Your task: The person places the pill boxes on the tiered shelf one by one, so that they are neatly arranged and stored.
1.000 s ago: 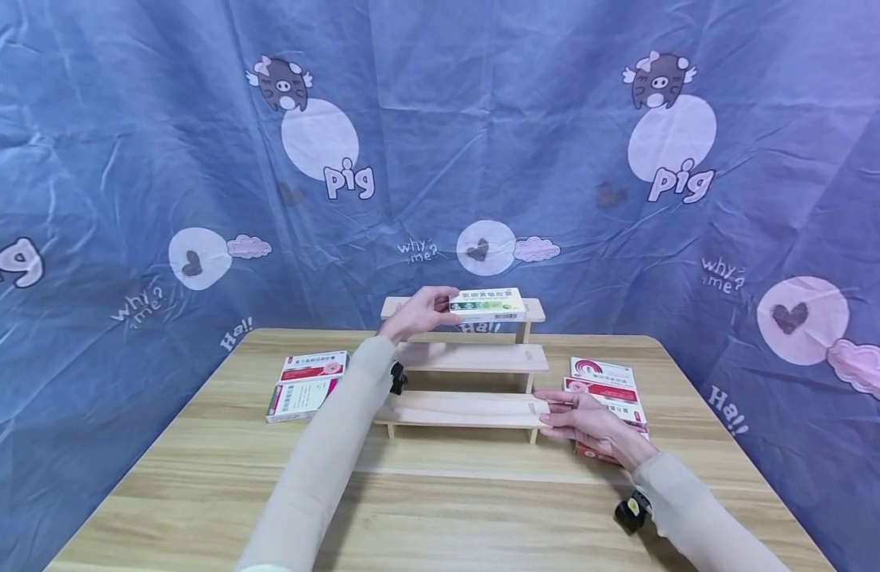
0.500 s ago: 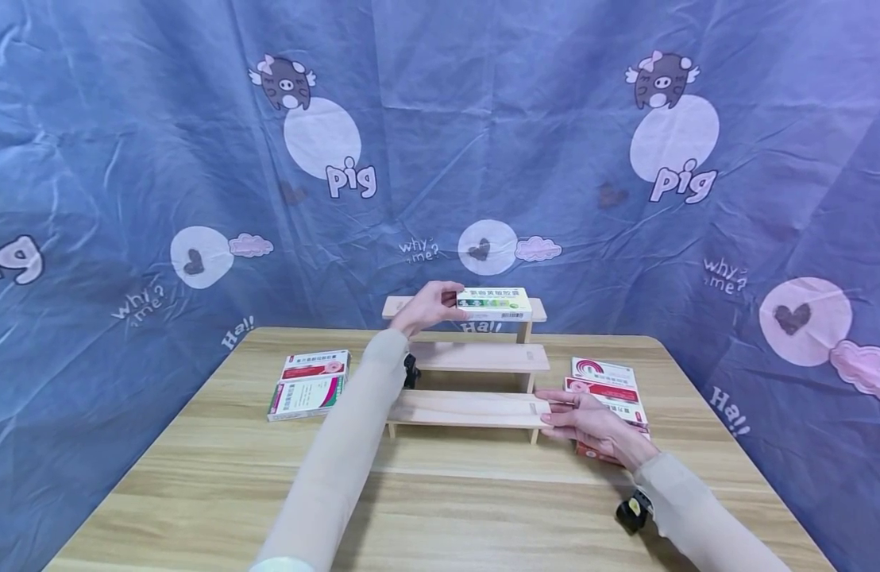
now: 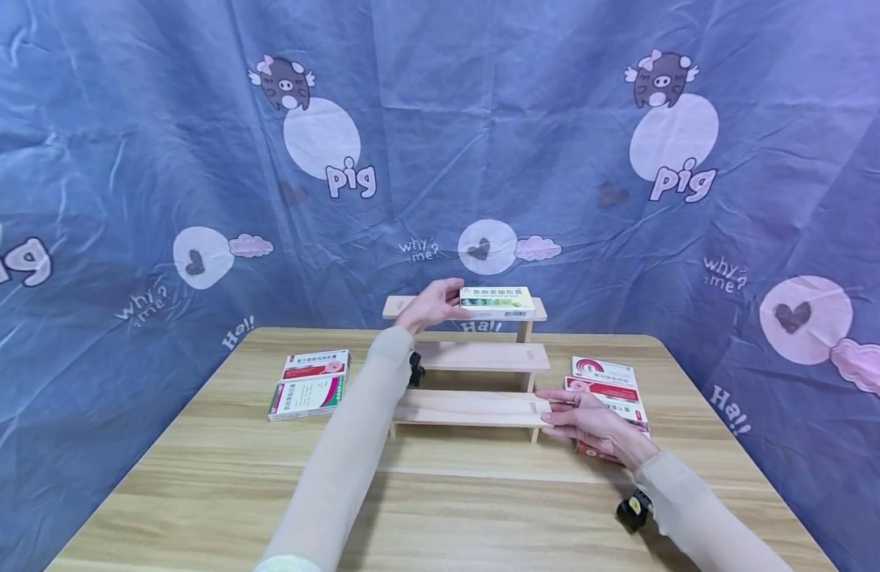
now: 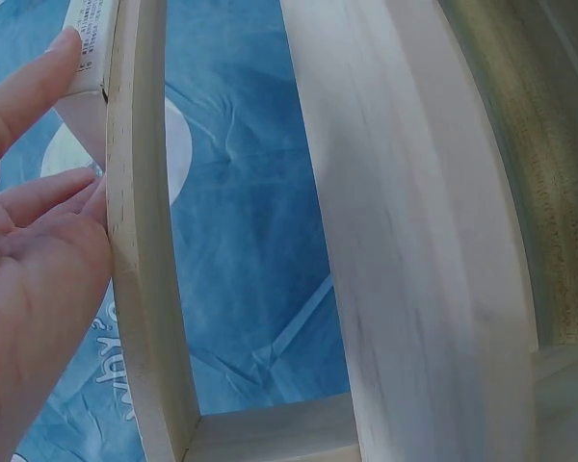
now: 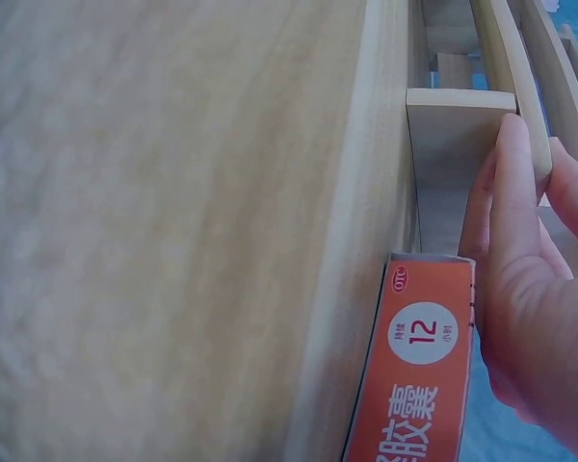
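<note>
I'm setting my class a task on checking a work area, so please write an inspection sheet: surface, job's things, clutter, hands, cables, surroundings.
Surface: pale wood-grain table.
Job's things: three-tier wooden stand; white-and-green box at its top tier, full support unclear; two boxes lying left of the stand; more boxes on the right, partly hidden.
Clutter: nothing seen.
Hands: left hand grips the white-and-green box's left end; right hand pinches the lowest tier's right end.
Cables: nothing seen.
Surroundings: blue curtain printed with pigs, hearts and lettering.
</note>
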`<action>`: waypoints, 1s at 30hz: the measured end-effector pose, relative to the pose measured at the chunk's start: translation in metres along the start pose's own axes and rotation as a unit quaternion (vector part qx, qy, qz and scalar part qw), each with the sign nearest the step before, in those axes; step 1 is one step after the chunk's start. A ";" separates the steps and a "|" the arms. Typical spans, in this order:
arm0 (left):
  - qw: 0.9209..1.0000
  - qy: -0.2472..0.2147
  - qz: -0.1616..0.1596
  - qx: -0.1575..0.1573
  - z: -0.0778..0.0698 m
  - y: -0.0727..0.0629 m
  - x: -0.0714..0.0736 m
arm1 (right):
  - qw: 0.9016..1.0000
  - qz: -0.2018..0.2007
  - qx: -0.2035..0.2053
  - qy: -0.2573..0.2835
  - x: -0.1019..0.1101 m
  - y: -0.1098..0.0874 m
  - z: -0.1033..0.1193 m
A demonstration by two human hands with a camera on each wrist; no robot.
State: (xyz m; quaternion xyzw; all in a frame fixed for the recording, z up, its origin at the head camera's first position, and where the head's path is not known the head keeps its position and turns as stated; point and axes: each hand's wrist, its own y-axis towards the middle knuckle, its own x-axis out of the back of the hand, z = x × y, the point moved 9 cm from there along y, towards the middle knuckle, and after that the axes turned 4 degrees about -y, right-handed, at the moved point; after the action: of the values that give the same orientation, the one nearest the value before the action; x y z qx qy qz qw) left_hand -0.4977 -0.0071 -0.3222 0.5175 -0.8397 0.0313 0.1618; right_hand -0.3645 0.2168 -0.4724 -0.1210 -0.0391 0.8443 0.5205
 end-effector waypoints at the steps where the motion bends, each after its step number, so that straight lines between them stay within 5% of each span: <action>1: 1.000 0.000 -0.001 0.002 0.000 0.000 0.000 | 1.000 0.000 0.000 -0.001 0.000 0.000 0.000; 30: 1.000 0.001 -0.004 0.010 -0.002 -0.001 -0.002 | 1.000 -0.001 -0.001 -0.005 -0.001 -0.001 0.000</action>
State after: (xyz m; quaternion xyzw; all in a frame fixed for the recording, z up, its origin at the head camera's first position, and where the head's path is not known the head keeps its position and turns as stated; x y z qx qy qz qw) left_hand -0.4956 -0.0058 -0.3213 0.5225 -0.8370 0.0401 0.1576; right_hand -0.3631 0.2163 -0.4720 -0.1174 -0.0428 0.8443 0.5211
